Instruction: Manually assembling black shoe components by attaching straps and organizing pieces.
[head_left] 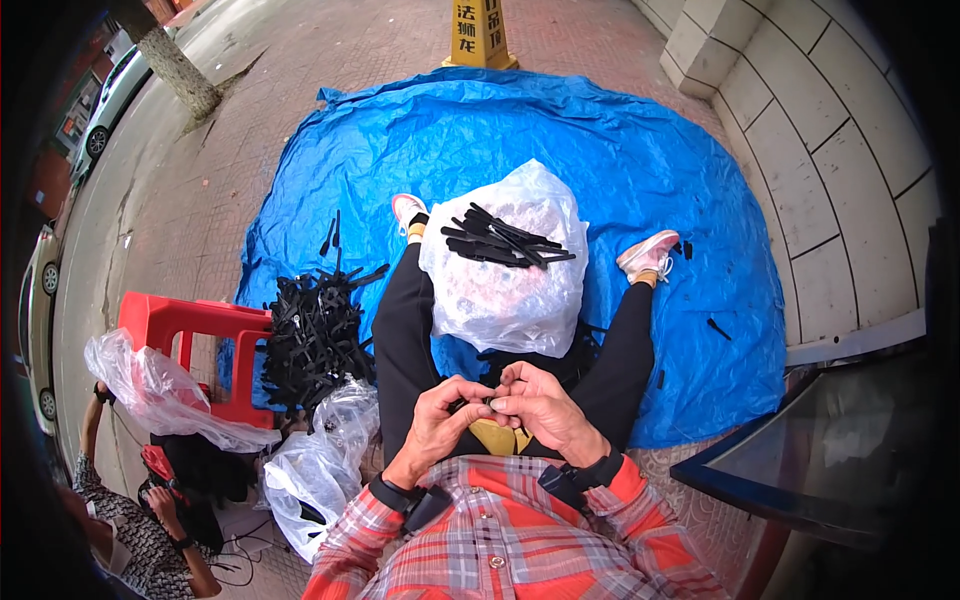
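Note:
My left hand and my right hand meet in front of my lap, fingertips pinched together. A small dark piece shows between them; its kind is too small to tell. Beyond them, a bundle of flat black strips lies on top of a filled clear plastic bag between my legs. More black pieces lie at the near side of that bag, partly hidden by my hands. To the left is a large heap of black strips.
A blue tarp covers the ground, with a few loose black pieces on it. A red plastic stool and a crumpled clear bag stand left. Another person's arm is at lower left. A dark-framed glass panel is right.

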